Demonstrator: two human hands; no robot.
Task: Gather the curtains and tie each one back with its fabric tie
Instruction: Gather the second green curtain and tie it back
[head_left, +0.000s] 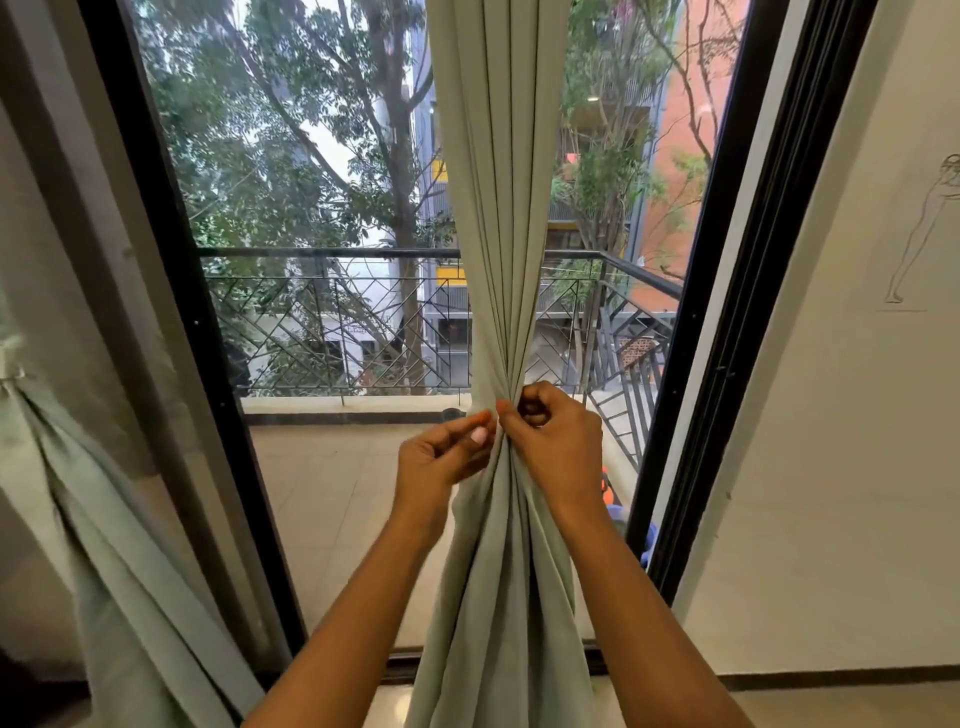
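A pale green curtain (501, 208) hangs in the middle of the window, gathered into tight folds at its waist. There my left hand (441, 457) pinches the folds from the left, fingertips against the cloth. From the right, my right hand (553, 441) grips the same spot with curled fingers. Whether a fabric tie runs round the waist is hidden by my fingers. A second pale green curtain (119, 519) hangs at the far left, drawn in at a gathered point near the frame's left edge.
The window's black frame (176, 260) runs down both sides, with a balcony railing (337, 332) and trees beyond the glass. A white wall (831, 415) with a line drawing stands at the right. A dark sill (400, 665) lies below.
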